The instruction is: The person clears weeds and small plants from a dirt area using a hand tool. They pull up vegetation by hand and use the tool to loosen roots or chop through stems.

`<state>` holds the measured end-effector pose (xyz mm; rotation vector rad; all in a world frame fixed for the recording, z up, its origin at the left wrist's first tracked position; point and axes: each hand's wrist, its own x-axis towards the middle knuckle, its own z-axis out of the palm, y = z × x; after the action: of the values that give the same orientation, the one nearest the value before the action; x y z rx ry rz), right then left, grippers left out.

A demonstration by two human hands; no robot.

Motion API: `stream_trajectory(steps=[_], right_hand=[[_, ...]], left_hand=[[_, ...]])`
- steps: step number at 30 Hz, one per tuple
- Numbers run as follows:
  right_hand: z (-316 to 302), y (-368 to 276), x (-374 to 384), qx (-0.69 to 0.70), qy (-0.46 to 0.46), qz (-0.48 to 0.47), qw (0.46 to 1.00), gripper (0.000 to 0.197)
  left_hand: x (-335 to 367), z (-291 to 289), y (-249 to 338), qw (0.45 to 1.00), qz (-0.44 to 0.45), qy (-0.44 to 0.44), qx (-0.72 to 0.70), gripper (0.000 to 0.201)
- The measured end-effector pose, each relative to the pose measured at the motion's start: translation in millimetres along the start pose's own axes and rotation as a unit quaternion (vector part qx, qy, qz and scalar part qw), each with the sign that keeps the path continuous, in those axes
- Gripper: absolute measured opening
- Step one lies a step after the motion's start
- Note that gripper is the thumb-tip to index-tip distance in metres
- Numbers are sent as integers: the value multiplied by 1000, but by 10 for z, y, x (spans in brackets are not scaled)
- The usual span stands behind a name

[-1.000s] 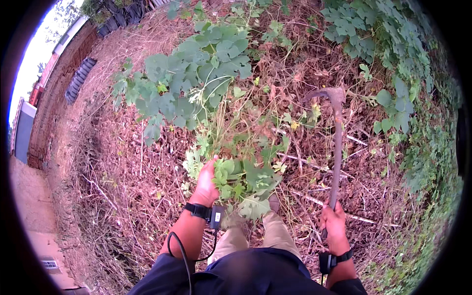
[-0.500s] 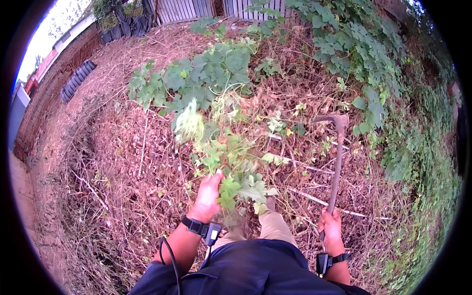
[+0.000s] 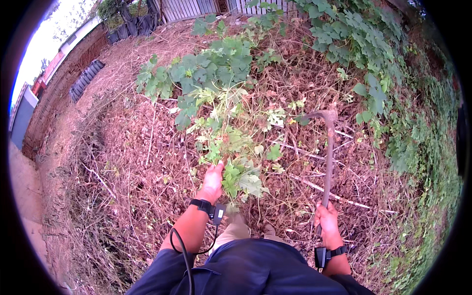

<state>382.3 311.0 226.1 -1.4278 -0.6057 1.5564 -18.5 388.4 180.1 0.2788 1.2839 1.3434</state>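
Evidently the left hand [image 3: 212, 185] is gripping green lobed-leaf vines [image 3: 246, 178] trailing ahead, the right hand [image 3: 326, 219] a brown, leftward-curving long-handled hook [image 3: 329, 160].

Leafy bunch [image 3: 242, 178]: bright green, with paler grey-green leaves on its right
Hooked tool [image 3: 329, 157]: dull brown handle, darker rusty-brown head
Dry litter [image 3: 130, 130]: reddish brown to pinkish tan
Sticks [image 3: 314, 186]: whitish, streaking the brown
Far leaf patch [image 3: 219, 64]: deep bluish green
Right-hand vines [image 3: 344, 37]: deep green, yellower nearer
Shirt [image 3: 255, 265]: dark navy
Trousers [image 3: 232, 233]: beige
Wrist straps [image 3: 200, 204]: black
Far fence [image 3: 187, 8]: pale grey, striped by upright slats
Ribbed tyres [image 3: 87, 79]: dark grey, banded
Left wall [image 3: 55, 93]: reddish brown
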Motion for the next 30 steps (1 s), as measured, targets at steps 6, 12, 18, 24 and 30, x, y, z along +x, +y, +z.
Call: stream_trajectory(steps=[6,12,18,24,30], right_hand=[[-684,331,-297,-6,-23,37,999,5],[-1104,604,-600,23,-22,64,997,5],[-1185,757,-881,57,11,78,995,6],[-939,892,-1257,17,-2,42,999,5],[-426,1095,-1495,26,-59,41,997,9]], left_hand=[[-145,539,-301,996,-12,-7,-83,26],[-765,781,-306,999,33,-27,12,20],[-1888,486,-761,997,-4,-43,-58,20],[-3113,-967,-473,994,73,55,-62,22],[-4893,-3306,-458,953,167,239,-82,50]])
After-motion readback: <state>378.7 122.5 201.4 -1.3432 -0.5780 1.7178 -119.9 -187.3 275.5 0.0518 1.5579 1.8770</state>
